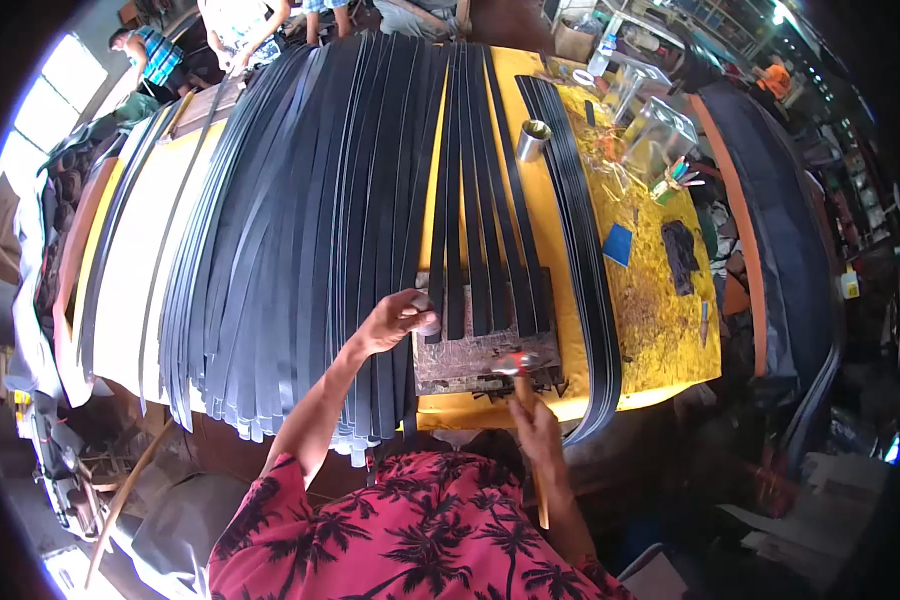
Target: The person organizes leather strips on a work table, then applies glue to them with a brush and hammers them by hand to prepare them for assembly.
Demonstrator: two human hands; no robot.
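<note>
My right hand (538,432) is wrapped round the wooden handle of a hammer (515,364), whose metal head hovers over the front of a worn wooden block (460,362). My left hand (395,322) is closed in a pinch at the block's left edge, around a small grey metal piece (429,314); I cannot tell what kind of tool it is. It meets the near end of a black strap (438,270). Several more black straps (495,270) lie fanned out with their ends on the block, to the right of my left hand.
Many black straps (300,200) drape over the table's left side. A strap bundle (570,240) hangs over the yellow tabletop (660,375) at right. A metal cup (533,140), clear containers (658,132), a blue square (618,243) and a dark cloth (679,257) lie beyond. People (150,60) work behind.
</note>
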